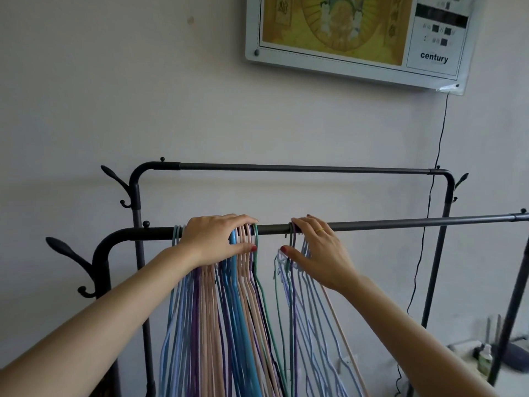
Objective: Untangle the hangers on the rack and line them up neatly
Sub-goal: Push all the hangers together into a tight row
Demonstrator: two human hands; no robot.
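Note:
Several thin wire hangers in blue, purple, pink and green hang from the near black rail of the rack. The left bunch is packed tightly together. My left hand lies over that bunch's hooks, fingers on top of the rail and thumb pressed against the hanger necks. A smaller right bunch of pale blue, purple and clear hangers hangs a short gap away. My right hand grips the necks of that bunch, fingertips resting on the rail. A pink hanger arm slants out to the right.
A second, higher black rail runs behind, bare. Coat hooks stick out at the rack's left end. A framed picture hangs on the wall above, with a black cable dropping from it. A small bottle stands at the lower right.

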